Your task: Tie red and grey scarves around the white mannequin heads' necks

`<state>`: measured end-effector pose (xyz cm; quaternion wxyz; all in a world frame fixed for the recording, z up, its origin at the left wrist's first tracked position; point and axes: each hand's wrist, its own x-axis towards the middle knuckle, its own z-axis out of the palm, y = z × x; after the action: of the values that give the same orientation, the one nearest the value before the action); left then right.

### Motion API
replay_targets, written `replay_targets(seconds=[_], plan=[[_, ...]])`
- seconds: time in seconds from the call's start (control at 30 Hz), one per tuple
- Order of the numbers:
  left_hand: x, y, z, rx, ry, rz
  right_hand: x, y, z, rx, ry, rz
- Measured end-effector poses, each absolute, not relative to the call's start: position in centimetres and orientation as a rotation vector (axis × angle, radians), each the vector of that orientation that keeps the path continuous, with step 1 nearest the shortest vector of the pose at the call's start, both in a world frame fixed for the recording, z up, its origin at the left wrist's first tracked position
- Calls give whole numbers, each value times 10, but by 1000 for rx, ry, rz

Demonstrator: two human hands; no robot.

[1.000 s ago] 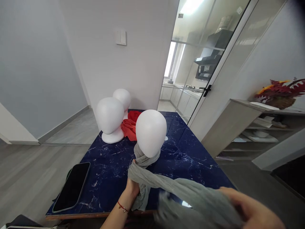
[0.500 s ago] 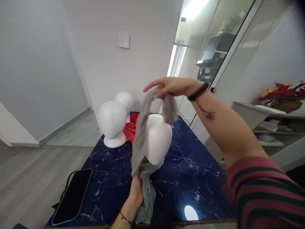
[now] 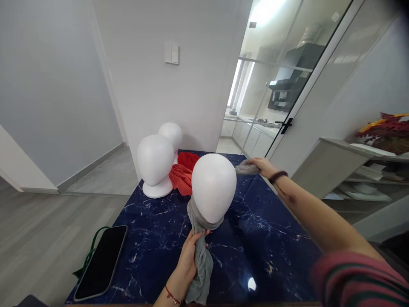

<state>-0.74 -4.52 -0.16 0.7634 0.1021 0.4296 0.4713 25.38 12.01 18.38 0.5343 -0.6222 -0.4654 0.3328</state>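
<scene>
A white foam mannequin head (image 3: 214, 185) stands on the dark blue marbled table. Round its neck runs a grey scarf (image 3: 202, 268), one end of which hangs down in front toward the table's near edge. My left hand (image 3: 189, 258) is closed on that front part, just below the chin. To the right of the head, my right hand (image 3: 263, 166) grips the scarf's other end, stretched out behind and sideways; it is slightly blurred. Part of the scarf is hidden behind the head.
Two more white foam heads, a nearer one (image 3: 155, 161) and a farther one (image 3: 171, 135), stand at the back left. Red cloth (image 3: 181, 177) lies beside them. A black phone (image 3: 102, 261) rests at the front left. A glass door (image 3: 271, 76) and shelves (image 3: 361, 179) are to the right.
My right hand has swung from above the foam head down to its right, taking the scarf end round behind it. My left hand still holds the front part near the neck.
</scene>
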Motion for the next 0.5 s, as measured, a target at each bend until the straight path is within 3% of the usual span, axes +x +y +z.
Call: replay_targets(seconds=[0.1,0.23,0.37,0.5], plan=[[-7,-45,-1,221,948,1027,296,53,151,-1597,-1023,1001],[-6,-46,-2,242,952,1047,312,-57,117,-1488,-1013,1569],[-5,-46,-4,261,945,1066,263,-139,83,-1361,-1200,1866],[-4,-48,0,276,933,1089,176,-160,45,-1075,-1072,2007]])
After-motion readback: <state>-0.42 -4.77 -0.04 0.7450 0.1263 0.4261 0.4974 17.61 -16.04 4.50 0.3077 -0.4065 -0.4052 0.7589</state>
